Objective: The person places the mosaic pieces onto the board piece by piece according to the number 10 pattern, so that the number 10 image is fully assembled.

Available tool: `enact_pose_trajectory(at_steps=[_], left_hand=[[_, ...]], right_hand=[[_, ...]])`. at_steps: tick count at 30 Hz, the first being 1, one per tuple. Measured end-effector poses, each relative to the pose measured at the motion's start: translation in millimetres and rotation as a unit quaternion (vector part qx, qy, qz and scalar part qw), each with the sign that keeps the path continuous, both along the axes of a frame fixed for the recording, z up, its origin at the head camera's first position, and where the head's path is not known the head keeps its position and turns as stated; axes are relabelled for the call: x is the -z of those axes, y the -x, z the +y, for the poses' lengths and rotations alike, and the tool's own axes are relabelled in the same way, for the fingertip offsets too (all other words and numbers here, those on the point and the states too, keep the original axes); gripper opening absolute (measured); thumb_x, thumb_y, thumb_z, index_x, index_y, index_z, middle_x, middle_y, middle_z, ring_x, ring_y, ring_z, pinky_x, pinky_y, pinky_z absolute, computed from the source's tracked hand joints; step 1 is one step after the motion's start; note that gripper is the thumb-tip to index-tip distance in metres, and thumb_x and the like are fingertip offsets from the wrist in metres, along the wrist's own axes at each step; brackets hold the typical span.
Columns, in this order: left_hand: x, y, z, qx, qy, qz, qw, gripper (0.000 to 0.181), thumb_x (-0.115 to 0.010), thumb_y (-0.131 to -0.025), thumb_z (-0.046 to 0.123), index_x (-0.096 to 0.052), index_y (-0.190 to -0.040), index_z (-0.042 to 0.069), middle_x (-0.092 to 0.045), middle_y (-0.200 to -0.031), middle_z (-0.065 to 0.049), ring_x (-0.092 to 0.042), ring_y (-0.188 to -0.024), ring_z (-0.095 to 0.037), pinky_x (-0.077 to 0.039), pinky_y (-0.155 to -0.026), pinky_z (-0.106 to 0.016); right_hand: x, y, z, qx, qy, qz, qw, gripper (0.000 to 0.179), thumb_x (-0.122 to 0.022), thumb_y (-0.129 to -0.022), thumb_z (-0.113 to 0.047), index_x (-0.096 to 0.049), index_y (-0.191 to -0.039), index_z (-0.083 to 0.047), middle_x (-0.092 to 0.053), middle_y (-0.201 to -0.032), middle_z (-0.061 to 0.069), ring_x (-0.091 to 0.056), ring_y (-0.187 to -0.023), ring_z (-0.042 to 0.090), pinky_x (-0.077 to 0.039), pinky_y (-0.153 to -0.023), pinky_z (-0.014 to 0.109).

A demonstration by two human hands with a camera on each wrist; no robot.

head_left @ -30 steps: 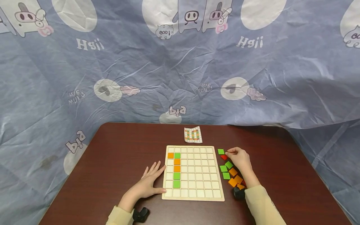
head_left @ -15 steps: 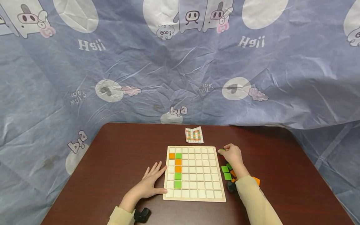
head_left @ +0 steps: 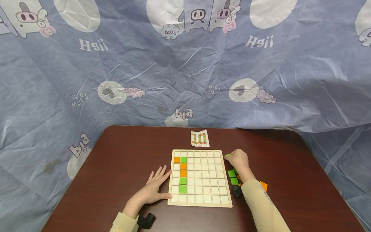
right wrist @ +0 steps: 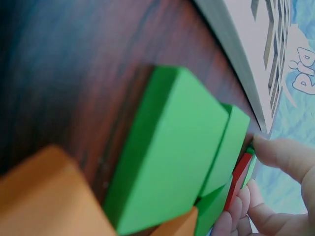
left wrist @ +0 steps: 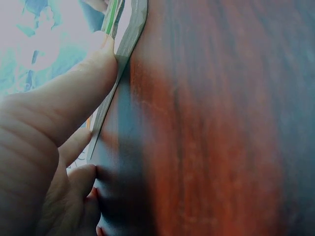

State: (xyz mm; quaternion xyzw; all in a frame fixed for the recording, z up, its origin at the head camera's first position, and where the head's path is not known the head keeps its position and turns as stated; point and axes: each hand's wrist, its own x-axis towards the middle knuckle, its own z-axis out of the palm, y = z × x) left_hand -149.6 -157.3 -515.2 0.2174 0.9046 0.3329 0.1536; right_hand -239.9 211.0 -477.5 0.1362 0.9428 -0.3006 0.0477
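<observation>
My left hand (head_left: 151,191) lies with straight, spread fingers at the left edge of a pale wooden grid board (head_left: 207,181). Its thumb touches the board's rim in the left wrist view. Off the board's far right corner, my right hand (head_left: 240,160) pinches a green square tile (head_left: 227,155) between thumb and fingers. A red tile (right wrist: 238,178) lies right beside that tile in the right wrist view. On the board are an orange tile (head_left: 176,159) in the first column and several green and orange tiles in the second column.
More loose tiles lie right of the board, among them a green tile (head_left: 231,174) and an orange tile (head_left: 263,186), partly hidden by my right arm. A paper sheet with a coloured grid pattern (head_left: 200,138) lies beyond the board. A printed cloth (head_left: 162,71) hangs behind the table.
My right hand has shifted slightly left to the far green tile and grips it now. The left hand and the tiles on the board have stayed put.
</observation>
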Motion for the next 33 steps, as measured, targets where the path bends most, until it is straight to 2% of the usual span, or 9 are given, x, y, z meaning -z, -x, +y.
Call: enact_pose_trajectory(at_steps=[4, 7, 12, 16, 19, 22, 26, 29, 33], left_hand=[[0.7, 0.4, 0.3, -0.003, 0.001, 0.000, 1.0000, 0.094, -0.076, -0.084, 0.039, -0.024, -0.158, 0.017, -0.006, -0.166, -0.016, -0.001, -0.154, -0.037, 0.002, -0.120, -0.063], [0.8, 0.0, 0.5, -0.006, -0.002, 0.000, 1.0000, 0.094, -0.077, -0.084, 0.039, -0.024, -0.158, 0.016, -0.007, -0.166, -0.016, -0.001, -0.154, -0.037, 0.002, -0.120, -0.063], [0.3, -0.7, 0.2, -0.004, -0.007, -0.003, 1.0000, 0.093, -0.076, -0.084, 0.039, -0.024, -0.158, 0.016, -0.007, -0.166, -0.016, 0.000, -0.154, -0.037, 0.003, -0.120, -0.064], [-0.5, -1.0, -0.2, -0.002, -0.010, -0.005, 0.9999, 0.093, -0.076, -0.084, 0.039, -0.024, -0.158, 0.016, -0.007, -0.166, -0.016, 0.000, -0.153, -0.037, 0.003, -0.119, -0.064], [-1.3, -1.3, -0.3, -0.002, -0.010, -0.004, 0.9999, 0.093, -0.076, -0.084, 0.039, -0.024, -0.158, 0.016, -0.007, -0.166, -0.016, 0.000, -0.153, -0.037, 0.003, -0.119, -0.064], [-1.7, -1.9, -0.5, -0.001, -0.010, -0.004, 0.9999, 0.093, -0.076, -0.084, 0.039, -0.025, -0.158, 0.015, -0.007, -0.166, -0.016, 0.000, -0.153, -0.038, 0.003, -0.119, -0.065], [-1.9, -2.0, -0.4, -0.002, -0.011, -0.002, 0.9999, 0.093, -0.076, -0.084, 0.038, -0.025, -0.158, 0.015, -0.007, -0.165, -0.017, -0.001, -0.153, -0.038, 0.003, -0.119, -0.065], [-2.4, -1.7, -0.2, -0.004, -0.011, -0.001, 0.9999, 0.093, -0.077, -0.084, 0.037, -0.025, -0.158, 0.015, -0.008, -0.165, -0.017, -0.001, -0.153, -0.038, 0.002, -0.119, -0.064], [-2.6, -0.8, 0.1, -0.002, -0.010, -0.003, 0.9999, 0.093, -0.077, -0.084, 0.037, -0.025, -0.158, 0.015, -0.007, -0.165, -0.017, -0.001, -0.153, -0.038, 0.003, -0.119, -0.064]], right_hand=[[-1.8, -0.2, 2, 0.010, 0.015, -0.025, 0.9995, 0.038, -0.074, -0.086, -0.023, -0.066, -0.107, 0.007, -0.064, -0.114, 0.026, -0.060, -0.101, 0.042, -0.054, -0.079, 0.048], [-1.6, -0.8, 3, 0.014, 0.023, -0.027, 0.9993, 0.038, -0.073, -0.086, -0.022, -0.064, -0.108, 0.007, -0.063, -0.115, 0.026, -0.059, -0.103, 0.043, -0.053, -0.081, 0.048], [2.0, -2.1, 10, 0.017, 0.041, 0.008, 0.9990, 0.030, -0.073, -0.087, -0.017, -0.063, -0.105, 0.004, -0.066, -0.109, 0.024, -0.060, -0.099, 0.040, -0.053, -0.076, 0.045], [3.3, -4.9, 18, 0.027, 0.096, 0.042, 0.9941, 0.027, -0.071, -0.089, -0.017, -0.065, -0.108, 0.002, -0.070, -0.101, 0.020, -0.064, -0.089, 0.032, -0.052, -0.071, 0.040], [1.0, -7.7, 21, 0.040, 0.164, 0.050, 0.9845, 0.033, -0.070, -0.091, -0.019, -0.064, -0.115, 0.001, -0.071, -0.101, 0.017, -0.067, -0.086, 0.023, -0.054, -0.077, 0.039], [-4.6, -10.6, 21, 0.041, 0.236, 0.047, 0.9697, 0.041, -0.069, -0.093, -0.020, -0.059, -0.125, 0.003, -0.071, -0.109, 0.018, -0.071, -0.089, 0.017, -0.056, -0.089, 0.041], [-14.3, -14.4, 13, 0.028, 0.307, 0.040, 0.9506, 0.048, -0.068, -0.095, -0.022, -0.054, -0.132, 0.003, -0.070, -0.115, 0.013, -0.072, -0.098, 0.016, -0.053, -0.100, 0.042], [-19.5, -18.4, 2, 0.013, 0.342, 0.036, 0.9388, 0.047, -0.068, -0.094, -0.023, -0.054, -0.132, 0.002, -0.072, -0.108, 0.005, -0.072, -0.102, 0.019, -0.051, -0.102, 0.042], [-23.5, -25.9, -19, -0.010, 0.382, 0.028, 0.9238, 0.042, -0.070, -0.093, -0.018, -0.057, -0.127, 0.002, -0.072, -0.098, -0.001, -0.072, -0.099, 0.020, -0.051, -0.102, 0.045]])
